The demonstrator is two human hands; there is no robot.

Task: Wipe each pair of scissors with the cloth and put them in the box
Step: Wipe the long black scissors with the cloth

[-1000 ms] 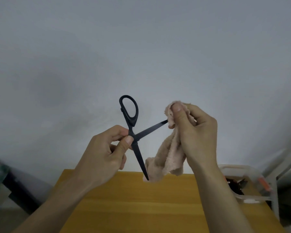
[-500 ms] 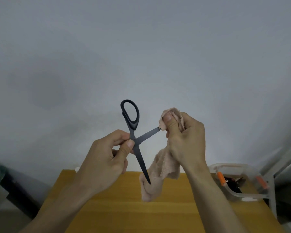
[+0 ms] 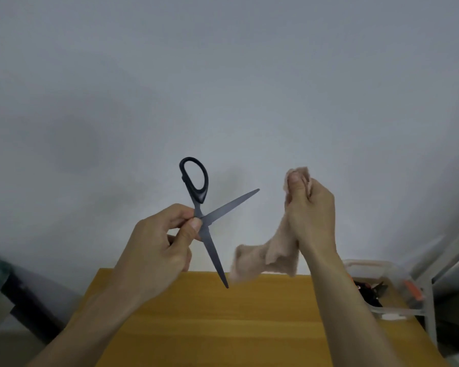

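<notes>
- The left hand is raised in front of a pale wall, fingers curled, thumb and fingers pinching a pair of black scissors at the pivot.
- The scissors are spread wide: one blade points up and to the right, the other points down toward the table, with one handle loop standing above the hand.
- The right hand is held just to the right of the upper blade tip and apart from it, its fingers and thumb curled round a beige cloth.
- The cloth hangs down from that hand, its loose end near the lower blade.
- A clear plastic box sits at the right edge of the wooden table, behind the right forearm, with dark items and orange clips visible in it.
</notes>
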